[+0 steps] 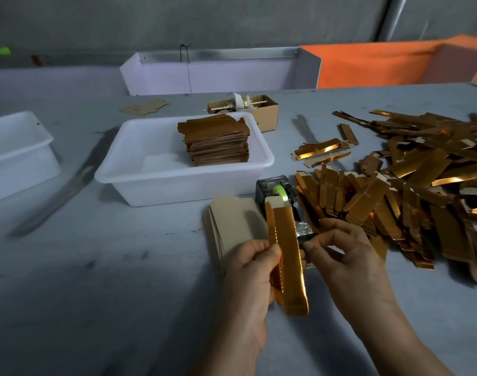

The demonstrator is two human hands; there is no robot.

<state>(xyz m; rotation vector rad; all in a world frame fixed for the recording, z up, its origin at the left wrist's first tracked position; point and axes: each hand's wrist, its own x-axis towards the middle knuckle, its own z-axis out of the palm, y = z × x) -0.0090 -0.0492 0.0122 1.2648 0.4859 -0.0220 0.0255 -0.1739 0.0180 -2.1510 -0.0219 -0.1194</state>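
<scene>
1. The strip (287, 256), just in front of the dispenser (278, 194), is pinched at its left edge by the left hand (250, 270), thumb against curled fingers.
2. It is likely light, thin, slick and easily creased, so hold it by the edges.
3. The right hand (348, 256) curls beside it, pinching; on what, I cannot tell.
4. A pile (411, 185) lies right of the dispenser.

Stack (218, 142) sits in tub (183, 185); box (268, 111) behind tub. Dispenser (278, 194) before tub's right corner, cards (231, 221) left of it, strip pile (408, 180) right. Second tub (14, 147) far left.
</scene>
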